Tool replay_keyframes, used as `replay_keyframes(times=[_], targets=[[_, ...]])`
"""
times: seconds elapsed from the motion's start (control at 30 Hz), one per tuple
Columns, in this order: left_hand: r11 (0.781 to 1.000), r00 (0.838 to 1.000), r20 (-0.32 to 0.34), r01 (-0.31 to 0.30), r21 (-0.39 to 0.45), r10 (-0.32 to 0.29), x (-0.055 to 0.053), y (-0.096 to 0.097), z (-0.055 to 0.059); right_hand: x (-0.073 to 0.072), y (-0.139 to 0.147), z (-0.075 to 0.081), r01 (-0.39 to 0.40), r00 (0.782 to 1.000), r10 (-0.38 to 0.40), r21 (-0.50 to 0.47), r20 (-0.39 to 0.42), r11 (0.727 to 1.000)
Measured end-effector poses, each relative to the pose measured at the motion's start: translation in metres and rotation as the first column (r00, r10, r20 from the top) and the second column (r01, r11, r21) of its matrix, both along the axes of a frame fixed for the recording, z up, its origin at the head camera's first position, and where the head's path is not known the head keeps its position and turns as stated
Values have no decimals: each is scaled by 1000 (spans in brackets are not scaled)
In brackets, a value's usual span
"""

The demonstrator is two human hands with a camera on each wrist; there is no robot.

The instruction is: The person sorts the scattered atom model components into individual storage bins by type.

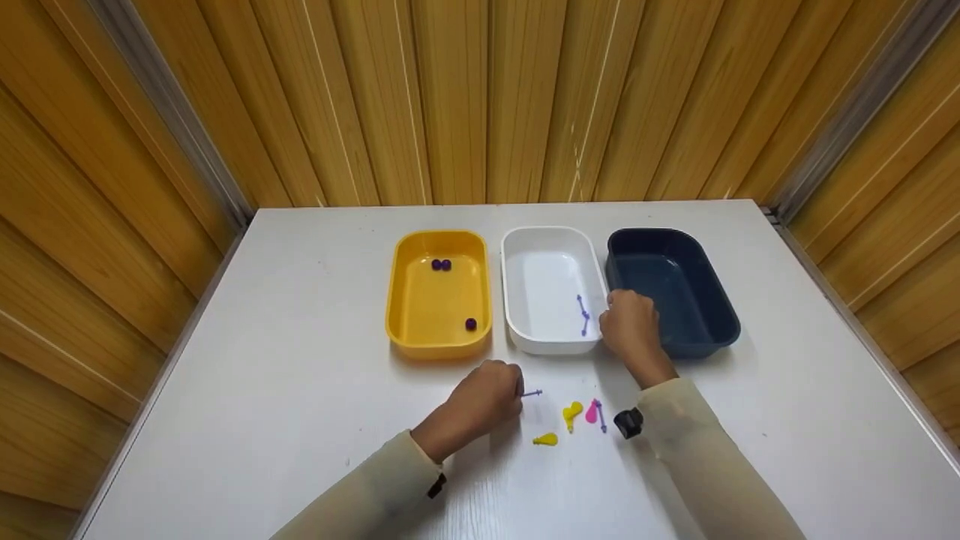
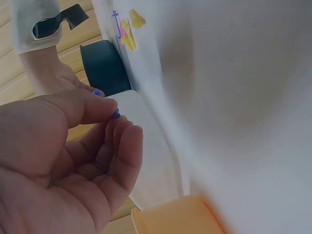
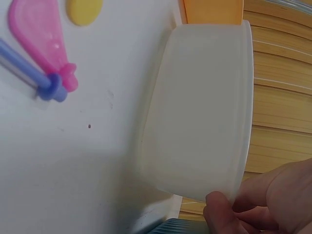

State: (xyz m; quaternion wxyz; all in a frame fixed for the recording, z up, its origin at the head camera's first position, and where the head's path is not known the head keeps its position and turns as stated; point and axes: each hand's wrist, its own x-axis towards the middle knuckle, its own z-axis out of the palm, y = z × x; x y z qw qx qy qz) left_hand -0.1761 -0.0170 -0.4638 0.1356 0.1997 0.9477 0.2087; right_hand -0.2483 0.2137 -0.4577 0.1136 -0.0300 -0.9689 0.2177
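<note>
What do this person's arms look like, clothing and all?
The left sleeve and right sleeve are long and pale beige. Near their ends show a small black left attachment and right attachment. The left grip and right grip are ungloved.

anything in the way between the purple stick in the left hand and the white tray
Nothing loose is visible between the purple stick in the left hand and the white tray; only its raised near wall must be cleared. The right hand is at the tray's right side.
</note>
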Motion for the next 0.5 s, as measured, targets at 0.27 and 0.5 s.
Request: replay_keyframes(times=[0.27,0.5], targets=[[1000,998,-57,11,5,-11,-3,1,5,0,0,0,5,1000,-5,-8,2,1000],[999,996,-86,-4,45,8,-4,2,8,-1,-1,-3,2,1000,-3,-29,-16,1000]])
